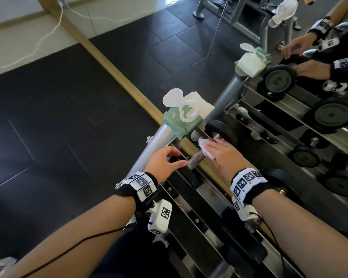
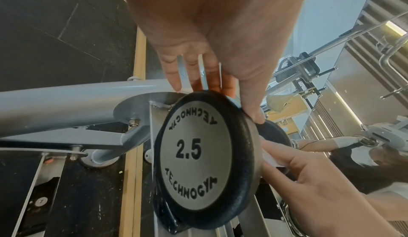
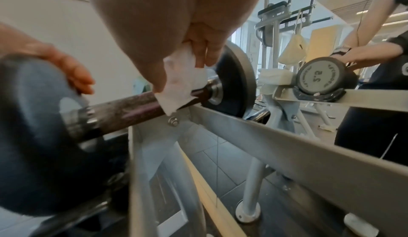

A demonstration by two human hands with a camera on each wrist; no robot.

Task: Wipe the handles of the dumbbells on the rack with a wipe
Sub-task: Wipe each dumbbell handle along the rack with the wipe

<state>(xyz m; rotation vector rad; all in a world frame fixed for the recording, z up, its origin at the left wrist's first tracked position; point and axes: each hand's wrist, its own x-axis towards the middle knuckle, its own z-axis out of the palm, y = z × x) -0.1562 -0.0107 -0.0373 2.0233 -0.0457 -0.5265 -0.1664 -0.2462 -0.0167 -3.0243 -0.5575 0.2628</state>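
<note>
The dumbbell (image 1: 197, 157) marked 2.5 lies across the rails at the end of the rack (image 1: 209, 189), just beside the grey end post and close to the mirror. Its dark handle (image 3: 132, 108) runs between two black round heads, and both hands are on this one dumbbell.

The left hand (image 1: 163, 161) sits on the near head (image 2: 198, 153), fingers only slightly bent and spread over the top rim, thumb along the inner edge of the disc; it rests on the head rather than wrapping round it.

The right hand (image 1: 223, 155) is over the handle towards the far head (image 1: 222, 132). Its fingers curl down and pinch a white wipe (image 3: 181, 83) against the bar, the wipe draped over the handle close to the far collar. A corner of the wipe sticks out past the fingertips on the left side.

A green pack of wipes (image 1: 181, 117) with its white lid flipped open sits on top of the rack's end post, just beyond the far head. Other dumbbells lie on the lower rails of the rack, well apart from the hands.
</note>
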